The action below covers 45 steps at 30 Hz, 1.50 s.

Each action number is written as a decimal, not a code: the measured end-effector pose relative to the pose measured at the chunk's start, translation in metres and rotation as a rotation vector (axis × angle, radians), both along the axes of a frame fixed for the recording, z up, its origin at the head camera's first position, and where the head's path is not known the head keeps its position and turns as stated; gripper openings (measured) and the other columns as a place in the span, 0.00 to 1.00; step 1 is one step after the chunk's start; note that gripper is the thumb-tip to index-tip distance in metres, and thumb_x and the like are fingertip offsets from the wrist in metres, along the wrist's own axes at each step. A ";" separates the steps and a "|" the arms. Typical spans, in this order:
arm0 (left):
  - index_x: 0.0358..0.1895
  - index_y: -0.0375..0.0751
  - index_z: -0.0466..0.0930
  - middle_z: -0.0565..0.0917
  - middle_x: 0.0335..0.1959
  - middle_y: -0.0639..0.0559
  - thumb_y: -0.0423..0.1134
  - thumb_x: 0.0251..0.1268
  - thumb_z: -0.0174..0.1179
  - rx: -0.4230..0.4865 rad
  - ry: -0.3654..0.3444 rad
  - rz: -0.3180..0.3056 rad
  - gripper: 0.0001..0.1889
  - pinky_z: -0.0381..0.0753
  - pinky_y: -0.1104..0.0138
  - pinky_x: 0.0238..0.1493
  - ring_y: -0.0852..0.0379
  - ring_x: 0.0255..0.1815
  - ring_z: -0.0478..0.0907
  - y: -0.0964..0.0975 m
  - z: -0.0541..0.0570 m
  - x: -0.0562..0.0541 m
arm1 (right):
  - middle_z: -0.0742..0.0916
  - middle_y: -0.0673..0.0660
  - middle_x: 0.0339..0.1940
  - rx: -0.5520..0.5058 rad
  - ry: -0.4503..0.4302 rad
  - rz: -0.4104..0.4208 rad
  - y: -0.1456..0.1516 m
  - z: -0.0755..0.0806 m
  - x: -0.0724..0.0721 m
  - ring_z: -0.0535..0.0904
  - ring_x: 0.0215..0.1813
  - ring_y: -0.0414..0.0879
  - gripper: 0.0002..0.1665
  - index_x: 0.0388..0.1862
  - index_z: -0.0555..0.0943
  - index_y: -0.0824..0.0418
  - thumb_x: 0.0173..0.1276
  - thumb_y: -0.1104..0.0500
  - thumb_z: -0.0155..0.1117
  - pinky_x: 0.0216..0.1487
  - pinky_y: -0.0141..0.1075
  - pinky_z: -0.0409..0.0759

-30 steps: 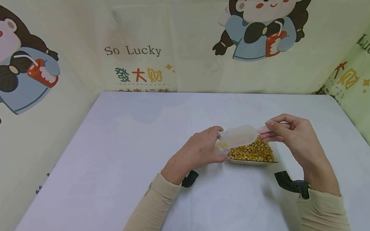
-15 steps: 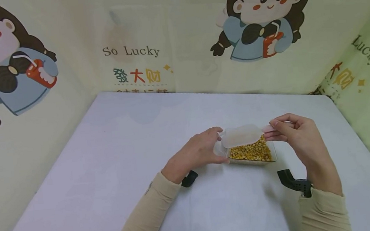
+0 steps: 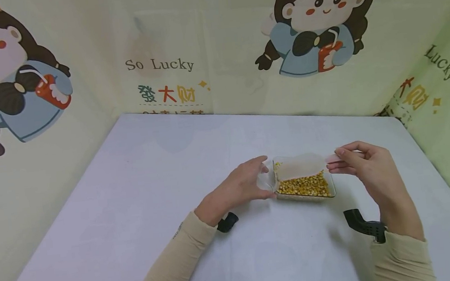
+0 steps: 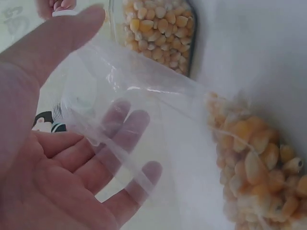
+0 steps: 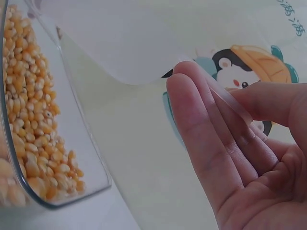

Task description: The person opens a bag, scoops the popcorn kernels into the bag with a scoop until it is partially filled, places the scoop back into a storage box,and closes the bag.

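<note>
My left hand (image 3: pixel 237 184) curves around the mouth of a clear plastic bag (image 3: pixel 265 181), thumb and fingers spread apart. In the left wrist view, the fingertips show through the thin plastic, and corn kernels (image 4: pixel 259 163) fill the bag's bottom. My right hand (image 3: pixel 376 166) pinches the slim handle of a translucent white scoop (image 3: pixel 302 165) between thumb and fingers. The scoop's bowl overlaps the back part of a clear rectangular box (image 3: pixel 333 189), just right of the bag. More corn kernels (image 3: pixel 304 187) lie in this box.
A white table (image 3: pixel 173 199) lies beneath everything. Cream cloth walls (image 3: pixel 224 45) with printed cartoon figures and lettering rise at its back and sides. Black wrist-camera mounts (image 3: pixel 365 225) stick out from both wrists.
The scoop held kernels at its left end over the bag, then showed none there. It has since shifted slightly right and down over the box. My left hand stays nearly still.
</note>
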<state>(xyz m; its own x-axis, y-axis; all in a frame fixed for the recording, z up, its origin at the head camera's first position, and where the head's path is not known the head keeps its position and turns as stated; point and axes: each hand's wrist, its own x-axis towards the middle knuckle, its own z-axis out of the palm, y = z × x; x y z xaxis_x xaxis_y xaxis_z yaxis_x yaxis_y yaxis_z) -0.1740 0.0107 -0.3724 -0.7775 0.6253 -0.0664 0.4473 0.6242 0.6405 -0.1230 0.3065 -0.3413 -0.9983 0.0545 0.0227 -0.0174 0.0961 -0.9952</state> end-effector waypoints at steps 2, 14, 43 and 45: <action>0.74 0.38 0.58 0.81 0.60 0.52 0.48 0.52 0.76 0.036 -0.037 0.026 0.48 0.70 0.62 0.69 0.55 0.67 0.73 0.000 -0.001 0.000 | 0.92 0.54 0.34 0.006 -0.004 -0.013 0.003 -0.001 0.001 0.90 0.35 0.48 0.20 0.46 0.76 0.73 0.71 0.56 0.65 0.43 0.35 0.85; 0.70 0.47 0.61 0.83 0.55 0.53 0.49 0.50 0.76 0.073 -0.051 0.057 0.44 0.77 0.66 0.52 0.56 0.53 0.79 -0.004 -0.005 0.001 | 0.92 0.55 0.34 -0.034 0.023 -0.052 0.022 -0.001 0.008 0.90 0.34 0.46 0.17 0.46 0.77 0.72 0.70 0.58 0.65 0.41 0.33 0.85; 0.65 0.49 0.66 0.81 0.51 0.62 0.50 0.52 0.75 0.123 -0.159 0.089 0.38 0.74 0.66 0.48 0.60 0.48 0.75 -0.012 -0.002 0.000 | 0.91 0.39 0.30 0.387 -0.060 -0.198 0.032 0.006 0.015 0.89 0.33 0.39 0.21 0.50 0.75 0.65 0.73 0.49 0.60 0.41 0.18 0.79; 0.65 0.49 0.66 0.81 0.51 0.62 0.50 0.53 0.75 0.123 -0.159 0.087 0.38 0.74 0.66 0.49 0.60 0.49 0.75 -0.012 -0.002 0.001 | 0.90 0.38 0.29 0.423 -0.067 -0.209 0.032 0.008 0.017 0.89 0.33 0.38 0.21 0.51 0.75 0.64 0.73 0.48 0.60 0.41 0.17 0.77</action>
